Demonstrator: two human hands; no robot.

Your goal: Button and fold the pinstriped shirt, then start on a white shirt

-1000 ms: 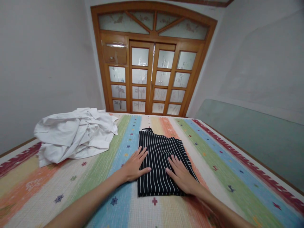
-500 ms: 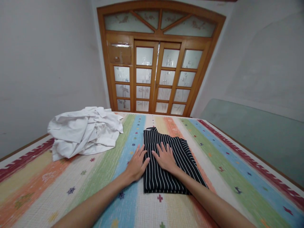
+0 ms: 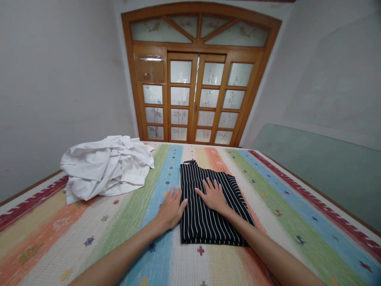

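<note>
A black shirt with white stripes (image 3: pixel 196 222) lies folded flat, its collar at the far end. My right hand (image 3: pixel 213 195) rests on top of it, palm down with the fingers spread. Along the shirt's left edge is my left hand (image 3: pixel 170 208), fingers stretched out and the thumb touching the fabric. Neither hand grips anything. Part of the shirt's right side is hidden under my right forearm.
A crumpled white garment (image 3: pixel 108 169) lies at the far left on the colourful striped bed cover (image 3: pixel 119 238). Beyond the far edge stand wooden doors with glass panes (image 3: pixel 195 95). A pale green panel (image 3: pixel 321 167) runs along the right side.
My right hand has slid a little to the right across the striped shirt. My left hand has shifted slightly down along the shirt's left edge. The white garment stays in place.
</note>
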